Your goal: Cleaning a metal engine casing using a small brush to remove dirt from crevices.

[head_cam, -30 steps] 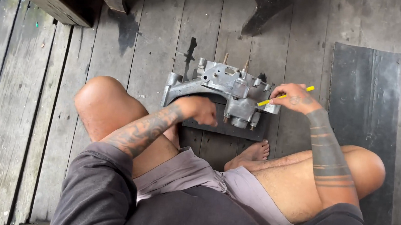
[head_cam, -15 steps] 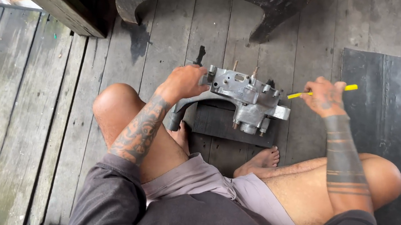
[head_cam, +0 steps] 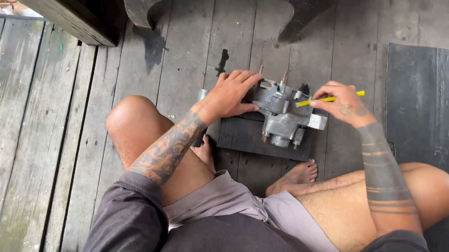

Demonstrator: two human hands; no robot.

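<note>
Your left hand (head_cam: 235, 94) rests on a dull grey cast-metal engine part (head_cam: 280, 114), rough and unpolished; your right hand (head_cam: 344, 104) pinches a smooth yellow plastic stick (head_cam: 330, 98). Beneath lies a matt dark board (head_cam: 245, 137) on weathered, grainy wooden floor planks (head_cam: 34, 128)

The left hand (head_cam: 233, 96) lies spread, palm down, fingers reaching to the right, its tattooed forearm stretching away from the raised knee. Farther right, the right hand (head_cam: 343, 105) is curled, fingers pinched together, wrist bent inward.
</note>
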